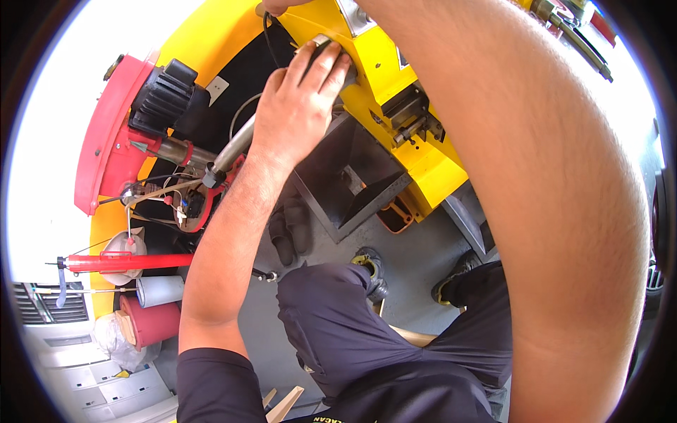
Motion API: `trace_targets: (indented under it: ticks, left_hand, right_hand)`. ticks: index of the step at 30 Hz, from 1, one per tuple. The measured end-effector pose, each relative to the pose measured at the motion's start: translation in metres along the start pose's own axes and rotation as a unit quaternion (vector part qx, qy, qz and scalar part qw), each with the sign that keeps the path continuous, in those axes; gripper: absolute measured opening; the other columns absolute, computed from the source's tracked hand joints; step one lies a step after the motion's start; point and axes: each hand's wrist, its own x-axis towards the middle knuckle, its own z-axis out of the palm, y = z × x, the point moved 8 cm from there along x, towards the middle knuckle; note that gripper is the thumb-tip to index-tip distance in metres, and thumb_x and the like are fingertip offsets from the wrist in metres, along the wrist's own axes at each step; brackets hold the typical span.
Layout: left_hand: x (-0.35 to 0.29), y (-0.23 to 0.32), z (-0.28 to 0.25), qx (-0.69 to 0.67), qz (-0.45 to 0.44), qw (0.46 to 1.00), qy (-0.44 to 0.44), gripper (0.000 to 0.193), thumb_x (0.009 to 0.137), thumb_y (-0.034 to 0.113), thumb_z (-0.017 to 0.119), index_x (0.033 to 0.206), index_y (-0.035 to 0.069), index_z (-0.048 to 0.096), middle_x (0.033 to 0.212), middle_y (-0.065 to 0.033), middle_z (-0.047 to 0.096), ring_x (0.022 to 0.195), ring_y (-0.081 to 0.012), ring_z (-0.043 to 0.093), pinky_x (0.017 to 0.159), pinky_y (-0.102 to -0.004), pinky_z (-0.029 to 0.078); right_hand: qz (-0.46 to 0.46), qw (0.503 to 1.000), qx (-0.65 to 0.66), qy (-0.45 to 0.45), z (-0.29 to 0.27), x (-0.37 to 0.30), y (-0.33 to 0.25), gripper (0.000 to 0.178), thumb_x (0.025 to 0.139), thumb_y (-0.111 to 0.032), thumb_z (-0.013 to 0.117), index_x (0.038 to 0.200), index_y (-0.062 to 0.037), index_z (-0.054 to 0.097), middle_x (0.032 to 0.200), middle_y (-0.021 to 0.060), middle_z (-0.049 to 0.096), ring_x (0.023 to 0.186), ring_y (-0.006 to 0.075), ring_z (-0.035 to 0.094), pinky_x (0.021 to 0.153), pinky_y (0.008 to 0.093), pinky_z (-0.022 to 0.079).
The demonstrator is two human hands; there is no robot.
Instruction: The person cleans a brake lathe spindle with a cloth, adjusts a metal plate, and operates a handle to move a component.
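My left hand (300, 102) reaches up to the side of a yellow machine (388, 60). Its fingers are stretched out, slightly apart, over a grey rounded metal part (349, 75), most of which they cover. My right forearm (522, 141) crosses the right side of the view and leaves at the top edge. A small piece of skin at the top, apparently my right hand (282, 4), shows beside a black cable (268, 32). Its fingers are mostly cut off. Lower on the machine is a dark metal mechanism (412, 116).
Below the machine stands a dark open metal bin (335, 180), beside an orange container (396, 215). To the left is a red machine (113, 141) with a black motor (166, 95). Grey slippers (289, 229) lie on the floor. A red bucket (151, 321) stands lower left.
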Motion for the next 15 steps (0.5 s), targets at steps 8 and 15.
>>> trace_targets:
  ticks: [8,15]
  left_hand:
    - [0.0,-0.004,-0.007,0.0,0.031,0.999,0.041,0.06,0.086,0.016,0.074,0.144,0.016,0.06,0.146,-0.0044,0.056,0.135,-0.0268,0.052,0.098,-0.0404,0.053]
    - [0.001,-0.001,-0.011,0.012,0.044,0.999,0.025,0.071,0.079,0.02,0.082,0.145,0.016,0.056,0.143,-0.0033,0.059,0.131,-0.0261,0.056,0.099,-0.0394,0.054]
  right_hand:
    - [0.009,1.0,0.0,-0.007,0.001,-0.001,0.0,0.051,0.087,-0.026,0.076,0.133,-0.0049,0.071,0.137,0.0176,0.068,0.128,0.0297,0.066,0.107,0.0417,0.052]
    - [0.005,1.0,-0.002,0.01,0.004,0.004,0.001,0.049,0.087,-0.024,0.075,0.133,-0.0042,0.071,0.139,0.0177,0.067,0.129,0.0299,0.065,0.108,0.0415,0.051]
